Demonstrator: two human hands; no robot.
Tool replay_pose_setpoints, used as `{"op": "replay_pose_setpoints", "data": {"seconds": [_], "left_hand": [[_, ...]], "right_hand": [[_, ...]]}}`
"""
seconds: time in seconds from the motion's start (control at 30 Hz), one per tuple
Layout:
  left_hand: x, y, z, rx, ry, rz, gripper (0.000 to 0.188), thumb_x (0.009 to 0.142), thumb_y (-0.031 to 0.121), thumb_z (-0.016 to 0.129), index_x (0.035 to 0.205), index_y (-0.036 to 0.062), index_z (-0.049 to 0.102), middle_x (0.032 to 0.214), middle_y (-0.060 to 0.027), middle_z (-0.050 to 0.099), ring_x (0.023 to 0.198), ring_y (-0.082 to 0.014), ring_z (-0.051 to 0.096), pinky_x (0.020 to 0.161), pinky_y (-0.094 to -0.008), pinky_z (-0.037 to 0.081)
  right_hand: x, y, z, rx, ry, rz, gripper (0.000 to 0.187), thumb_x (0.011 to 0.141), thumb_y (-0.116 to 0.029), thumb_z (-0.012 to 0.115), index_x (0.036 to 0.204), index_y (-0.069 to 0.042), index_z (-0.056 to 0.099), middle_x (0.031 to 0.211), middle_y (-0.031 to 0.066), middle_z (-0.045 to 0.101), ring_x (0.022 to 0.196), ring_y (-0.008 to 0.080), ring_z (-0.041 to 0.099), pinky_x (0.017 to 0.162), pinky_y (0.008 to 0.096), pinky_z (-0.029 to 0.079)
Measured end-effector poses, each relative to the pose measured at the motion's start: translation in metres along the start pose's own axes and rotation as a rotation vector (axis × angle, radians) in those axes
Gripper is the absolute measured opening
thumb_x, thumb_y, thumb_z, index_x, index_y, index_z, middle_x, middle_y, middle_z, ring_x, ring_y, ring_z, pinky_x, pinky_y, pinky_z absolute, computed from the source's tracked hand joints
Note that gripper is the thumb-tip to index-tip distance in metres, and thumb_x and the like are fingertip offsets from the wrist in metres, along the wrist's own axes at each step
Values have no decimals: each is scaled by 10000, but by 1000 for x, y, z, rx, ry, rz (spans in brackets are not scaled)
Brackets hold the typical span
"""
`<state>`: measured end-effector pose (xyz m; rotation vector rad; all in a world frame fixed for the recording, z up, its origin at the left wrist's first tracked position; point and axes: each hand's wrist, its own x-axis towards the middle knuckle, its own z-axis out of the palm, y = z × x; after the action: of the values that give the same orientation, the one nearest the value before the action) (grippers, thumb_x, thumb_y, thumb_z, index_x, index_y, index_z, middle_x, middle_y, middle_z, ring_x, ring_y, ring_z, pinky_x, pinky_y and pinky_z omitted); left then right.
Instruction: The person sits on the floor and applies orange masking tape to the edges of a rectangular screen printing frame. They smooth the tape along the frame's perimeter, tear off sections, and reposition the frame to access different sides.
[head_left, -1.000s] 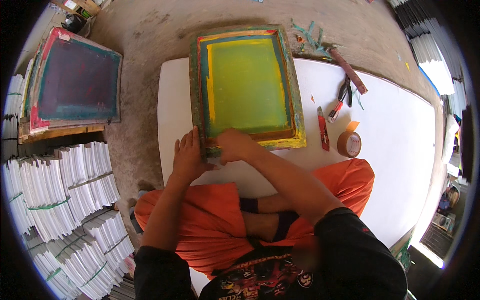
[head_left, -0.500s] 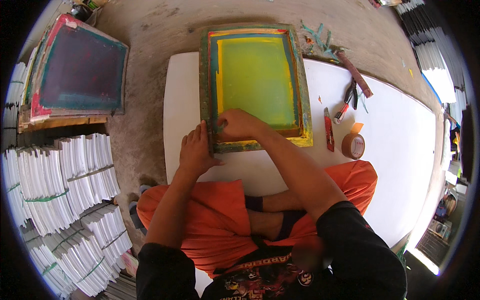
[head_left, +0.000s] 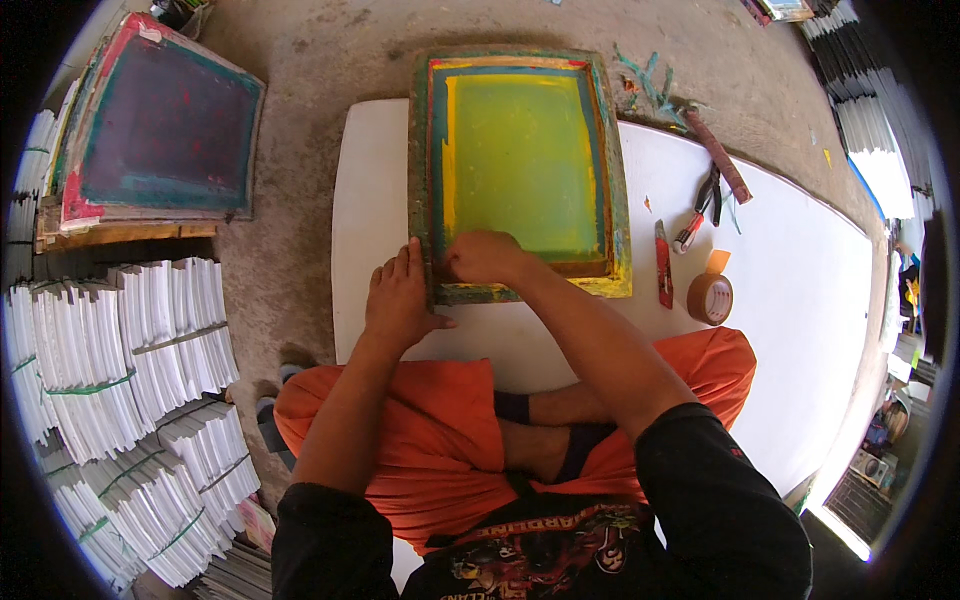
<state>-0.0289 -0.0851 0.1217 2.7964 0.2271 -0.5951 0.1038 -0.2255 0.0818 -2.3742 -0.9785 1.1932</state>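
Observation:
A screen printing frame [head_left: 618,200] with a yellow-green mesh lies before me on a white board. My left hand [head_left: 400,295] rests against the outer left side of the frame near its lower corner, fingers stretched along the edge and thumb out to the side. Inside the lower left corner is my right hand [head_left: 483,258], curled closed close against the inner edge of the wood. Its fingertips are turned away from view, so whatever they pinch is hidden.
Right of the frame, a red cutter knife [head_left: 663,265], a brown tape roll [head_left: 710,298], black-handled pliers [head_left: 708,195] and a brownish-red bar [head_left: 718,155] lie on the white board [head_left: 790,330]. Another screen [head_left: 165,125] leans far left, above bundled paper stacks [head_left: 90,340].
My right hand has slid slightly toward me along the inner left edge of the frame. The left hand stays at the frame's side. The whole view has shifted a little.

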Motion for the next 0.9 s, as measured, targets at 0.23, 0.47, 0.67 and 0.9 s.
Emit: {"op": "replay_pose_setpoints", "data": {"seconds": [0.23,0.47,0.67,0.9], "left_hand": [[1,-2,3,-23,8,12,1401,547,465,969,1582,-60,183,1530,-227,426,1391,-367,453,1176,-470,340],[4,-3,7,-12,3,8,1394,551,461,970,1583,-53,187,1528,-223,430,1376,-363,466,1160,-467,352],[1,3,-1,14,-20,-22,1394,557,472,964,1593,-32,180,1533,-194,438,1384,-339,463,1145,-462,362],[2,3,1,49,-27,-21,1403,564,483,960,1599,-27,162,1547,-195,422,1406,-337,445,1149,-477,364]], "right_hand": [[-1,5,1,51,-1,-81,323,841,-244,573,1033,-73,769,1029,217,734,981,402,713,871,538,556],[-5,-6,24,127,82,-96,410,896,-302,534,989,36,745,1022,279,714,1001,447,690,934,546,529],[-49,-2,11,144,184,35,515,1010,-357,453,967,76,727,997,310,701,958,494,679,938,577,517],[-107,89,-4,-102,209,208,511,1034,-346,432,945,61,726,974,282,715,932,477,695,881,577,542]]}}
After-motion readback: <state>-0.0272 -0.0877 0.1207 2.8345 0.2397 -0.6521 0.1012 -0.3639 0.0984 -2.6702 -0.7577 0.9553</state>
